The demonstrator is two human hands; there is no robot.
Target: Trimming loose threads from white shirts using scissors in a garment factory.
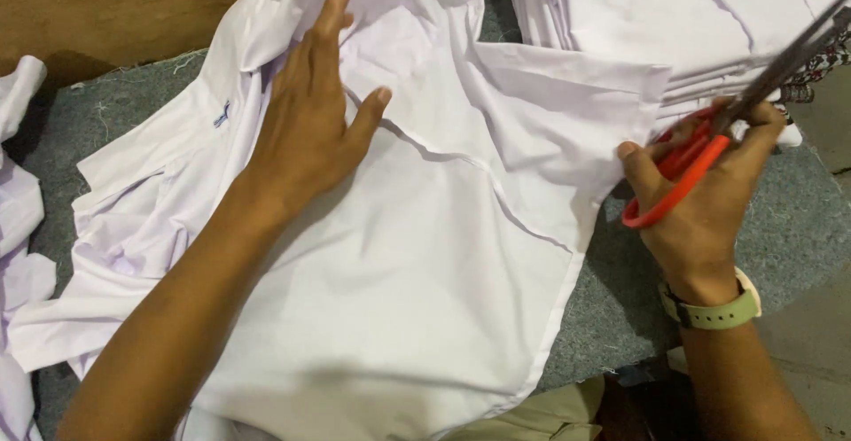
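Nearest the camera, the plain lower panel of a white shirt (390,317) lies spread over the grey felt-covered table (780,237), with its collar end toward the far side. The left hand (306,126) lies flat on the shirt's upper part, fingers spread and holding nothing, pinning the cloth. The right hand (705,197), a pale green watch (716,310) on its wrist, is closed through the red handles of a pair of scissors (709,153), its grip full of them, at the shirt's right edge; the dark blades point up and to the far right. To work well here, the flat palm should probably keep the fabric taut and smooth while the blades stay clear of the cloth itself. A small dark blue mark (222,115) sits on the shirt left of the pinning hand. A stack of folded white garments (656,15) rests at the far right.
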